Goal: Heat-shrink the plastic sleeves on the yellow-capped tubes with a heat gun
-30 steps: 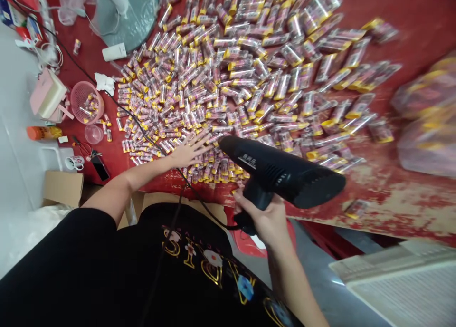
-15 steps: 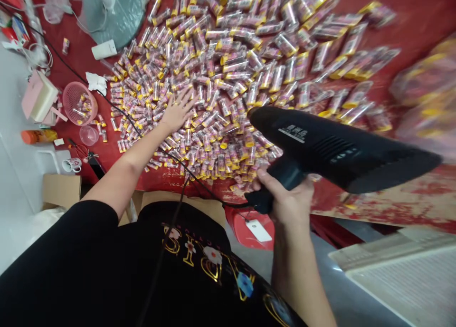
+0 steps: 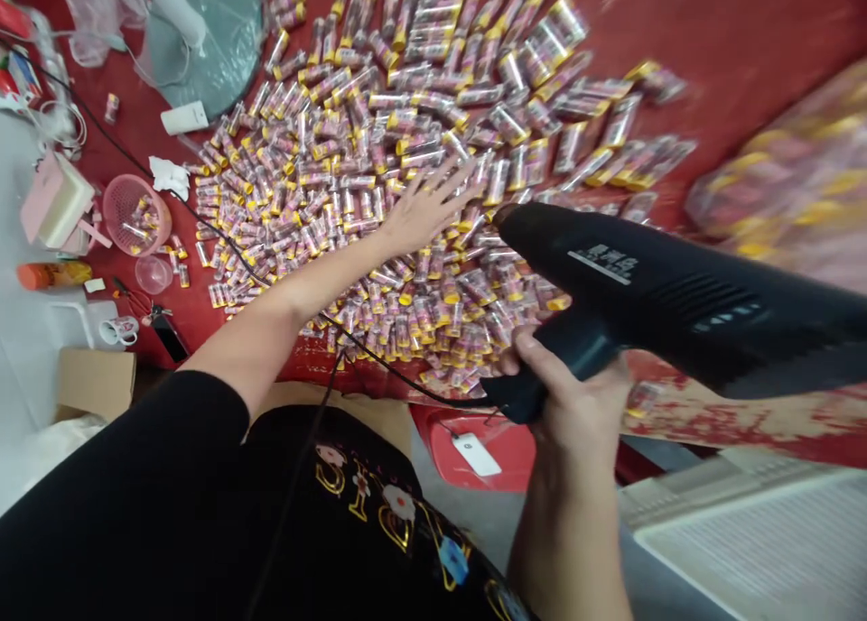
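nearest you, your right hand [image 3: 582,404] is closed around the handle of the black plastic hand-held blower [image 3: 650,287], its thumb lying along the grip. the body is long, so a firm wrist and a low, level nozzle would probably steady it best. the nozzle end points toward the fingertips of your left hand [image 3: 420,213], so it would be wise to turn it a little aside from your skin; whether it is blowing, you cannot tell from here. leave slack in the thin black cable [image 3: 420,391], which runs from the handle and passes by your left forearm, so that it does not drag at the small clear tubes with yellow caps and pink-printed contents [image 3: 406,319]. your left hand is palm down with its fingers spread, pinching nothing; how hard it presses cannot be told, but a flat, light touch should disturb the tubes least. they lie under and all around that hand, many in loose heaps, on the worn red table [image 3: 745,25], and the nozzle is just beside some of them. farther out, more yellow-capped pieces show in the clear plastic bag [image 3: 813,188], well to the right of your left hand.
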A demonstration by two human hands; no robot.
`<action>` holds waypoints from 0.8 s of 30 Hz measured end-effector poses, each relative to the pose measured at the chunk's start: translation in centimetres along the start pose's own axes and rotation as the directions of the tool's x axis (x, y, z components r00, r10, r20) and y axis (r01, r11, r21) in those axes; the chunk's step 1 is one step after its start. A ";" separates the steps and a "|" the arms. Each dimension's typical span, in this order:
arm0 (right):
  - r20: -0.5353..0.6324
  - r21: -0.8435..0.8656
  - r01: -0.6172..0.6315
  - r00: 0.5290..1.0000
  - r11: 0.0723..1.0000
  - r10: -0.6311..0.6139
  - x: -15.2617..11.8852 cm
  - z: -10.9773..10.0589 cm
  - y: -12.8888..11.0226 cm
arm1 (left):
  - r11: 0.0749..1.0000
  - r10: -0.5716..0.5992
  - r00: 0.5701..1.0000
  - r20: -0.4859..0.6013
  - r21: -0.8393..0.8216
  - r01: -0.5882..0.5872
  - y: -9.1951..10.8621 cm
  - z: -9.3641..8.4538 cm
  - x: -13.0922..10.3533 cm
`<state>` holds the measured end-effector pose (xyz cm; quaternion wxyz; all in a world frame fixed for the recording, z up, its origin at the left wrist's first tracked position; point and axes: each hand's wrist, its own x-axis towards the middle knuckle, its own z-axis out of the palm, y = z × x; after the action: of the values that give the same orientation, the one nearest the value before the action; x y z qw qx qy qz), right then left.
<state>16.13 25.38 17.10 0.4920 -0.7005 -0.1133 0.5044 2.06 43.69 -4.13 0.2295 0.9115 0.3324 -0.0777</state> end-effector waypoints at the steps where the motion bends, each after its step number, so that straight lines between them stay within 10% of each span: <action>1: -0.026 0.006 0.010 1.000 1.000 -0.009 0.3 -0.3 -0.1 | 1.000 0.009 1.000 -0.024 0.005 -0.009 -0.6 -0.4 1.9; 6: -0.071 0.045 0.036 0.997 0.998 -0.033 2.0 -0.6 -0.3 | 0.998 -0.006 0.998 -0.062 -0.064 0.002 -7.0 -1.4 3.9; 12: 0.042 0.054 0.028 0.999 0.998 -0.031 3.5 0.9 -0.2 | 0.980 -0.154 0.984 -0.089 -0.142 0.141 -14.0 -2.8 -8.6; 17: 0.249 -0.129 -0.069 0.963 0.989 0.099 3.2 1.9 -0.1 | 0.951 -0.299 0.950 -0.088 -0.108 0.290 -13.9 -3.6 -15.2; 20: 0.180 -0.123 -0.008 0.983 0.992 0.030 2.7 1.6 -0.4 | 0.956 -0.293 0.946 -0.137 -0.080 0.284 -10.6 -3.2 -10.9; 24: -0.062 0.006 0.095 0.994 0.995 -0.094 2.7 0.0 -1.3 | 0.999 -0.010 0.994 -0.109 -0.032 0.007 -2.6 -2.3 1.4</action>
<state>17.88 27.79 16.55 0.5219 -0.7073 -0.1287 0.4592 1.40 47.33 -3.42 0.2251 0.9092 0.3495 -0.0232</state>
